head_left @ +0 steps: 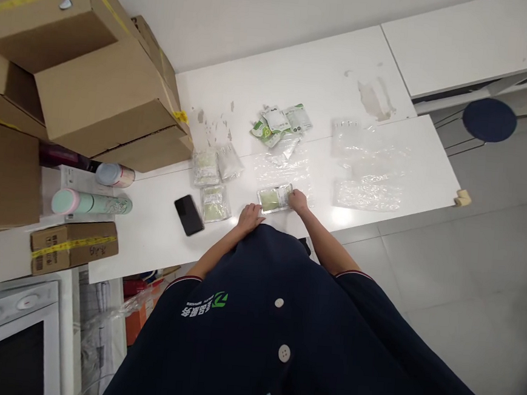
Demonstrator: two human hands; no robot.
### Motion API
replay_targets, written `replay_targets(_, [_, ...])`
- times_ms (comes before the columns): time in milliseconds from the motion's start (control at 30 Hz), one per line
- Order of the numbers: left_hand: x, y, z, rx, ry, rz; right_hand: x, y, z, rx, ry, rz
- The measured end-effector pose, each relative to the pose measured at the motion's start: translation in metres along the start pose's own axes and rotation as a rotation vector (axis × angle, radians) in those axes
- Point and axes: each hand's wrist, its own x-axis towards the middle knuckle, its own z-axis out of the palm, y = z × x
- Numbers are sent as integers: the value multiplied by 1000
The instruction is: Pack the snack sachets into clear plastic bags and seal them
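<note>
A silver-edged packet with a green panel lies flat on the white table between my hands. My right hand is closed on its right end. At the lower left corner of the packet rests my left hand, its fingers bent together near the edge; whether they grip it is too small to tell. Clear plastic is spread just behind the packet. Farther back is a loose pile of green and white packets. To the left sit clear bags with pale green contents and a whitish bag.
A black phone lies left of my left hand. Flat clear plastic bags cover part of the table's right side. Cardboard boxes are stacked at the left, near a mint green bottle. A dark round stool stands at the right.
</note>
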Motion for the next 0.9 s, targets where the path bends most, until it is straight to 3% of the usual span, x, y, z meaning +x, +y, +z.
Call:
replay_targets(133, [4,0,2,85,-25,44,-12,-1,-3,-97,-11,27])
replay_targets(233, [6,0,2,134,-42,125,-24,0,-8,-202,121,-67])
replay_targets(333, [8,0,3,186,-58,212,-38,4,-11,-308,193,-322])
replay_targets(433, [10,1,4,223,-48,284,-50,10,-7,-470,56,-657])
replay_targets(500, [12,1,4,236,-39,324,-54,16,-3,-585,-35,-761])
replay_targets(667, [14,-1,-2,253,13,381,-56,27,3,-674,-13,-792])
replay_targets(900, [-3,-14,-18,176,193,500,-65,30,10,-677,76,-838])
